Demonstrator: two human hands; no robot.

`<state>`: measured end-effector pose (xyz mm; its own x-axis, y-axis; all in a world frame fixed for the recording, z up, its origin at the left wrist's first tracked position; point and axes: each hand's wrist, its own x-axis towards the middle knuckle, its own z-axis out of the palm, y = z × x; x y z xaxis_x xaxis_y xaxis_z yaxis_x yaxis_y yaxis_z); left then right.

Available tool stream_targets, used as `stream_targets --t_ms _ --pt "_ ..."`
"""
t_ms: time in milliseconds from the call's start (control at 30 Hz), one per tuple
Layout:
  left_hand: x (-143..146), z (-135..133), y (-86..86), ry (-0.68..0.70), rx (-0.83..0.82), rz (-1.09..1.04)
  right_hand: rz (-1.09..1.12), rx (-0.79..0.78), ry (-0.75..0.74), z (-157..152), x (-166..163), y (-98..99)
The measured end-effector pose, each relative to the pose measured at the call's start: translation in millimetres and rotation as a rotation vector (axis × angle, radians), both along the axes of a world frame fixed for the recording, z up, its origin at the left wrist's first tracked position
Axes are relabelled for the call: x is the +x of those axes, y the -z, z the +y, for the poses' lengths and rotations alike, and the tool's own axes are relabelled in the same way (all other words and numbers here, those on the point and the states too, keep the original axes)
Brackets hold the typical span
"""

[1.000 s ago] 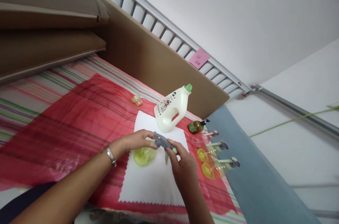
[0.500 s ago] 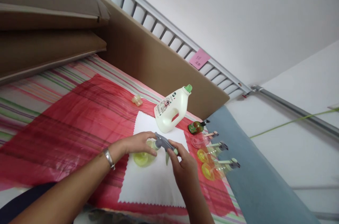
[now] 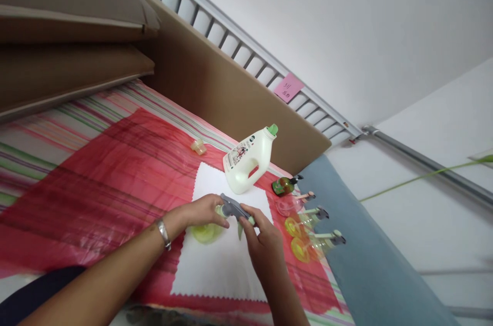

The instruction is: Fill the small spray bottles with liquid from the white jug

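Note:
A spray bottle (image 3: 204, 234) holding yellow liquid is over the white scalloped cloth (image 3: 217, 277), its grey trigger head (image 3: 232, 206) pointing to the right. My left hand (image 3: 206, 210) is wrapped round the bottle's neck, thumb and fingers on either side. My right hand (image 3: 262, 238) grips the nozzle end of the trigger head between thumb and fingers. The pale green trigger hangs below that hand. Just beyond, a large white jug (image 3: 248, 159) with a green cap stands at the cloth's far edge.
Several trigger spray bottles (image 3: 301, 249) line the right side, two with yellow liquid. Near them is a green pump bottle (image 3: 283, 186). A small clear cap (image 3: 198, 147) lies on the red plastic sheet (image 3: 127, 177). Brown padded panels (image 3: 73, 69) stand at left and behind.
Both hands have shifted slightly left with the trigger head, still gripping the spray bottle. The other things keep their places apart from a small shift of the view.

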<state>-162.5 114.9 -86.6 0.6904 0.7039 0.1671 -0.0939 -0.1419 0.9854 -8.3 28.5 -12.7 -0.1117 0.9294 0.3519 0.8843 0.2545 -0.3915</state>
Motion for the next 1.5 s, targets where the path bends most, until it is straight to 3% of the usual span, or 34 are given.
stream_targets --t_ms 233,433,533,733,1000,1067,1267,1500 --pt "-3.1 1.8 0.2 0.06 0.04 0.009 -0.013 -0.012 0.003 -1.9 -1.5 -3.2" --pt "5.2 -7.5 3.4 -0.314 0.104 0.024 -0.012 0.001 0.019 -0.4 -1.1 -1.2" --pt "8.1 -8.1 4.9 -0.393 0.138 0.078 -0.005 -0.02 0.029 -0.4 -0.1 -0.4" --pt "4.2 -3.5 1.8 -0.3 0.171 0.038 -0.015 -0.009 0.024 -0.1 0.6 -0.4" --pt "-9.1 2.7 -6.9 -0.035 0.189 0.01 -0.019 0.005 0.034 -0.9 -1.3 -2.3" --pt "-8.1 0.7 -6.2 -0.064 0.205 0.018 -0.022 0.015 0.035 -1.4 -2.1 -2.8" --pt "7.9 -5.6 7.1 -0.369 0.166 0.088 -0.025 0.02 0.034 -1.9 -1.4 -1.6" --pt "9.2 -1.4 9.1 -0.361 0.217 0.088 -0.003 -0.01 0.041 -1.6 1.0 -1.2"
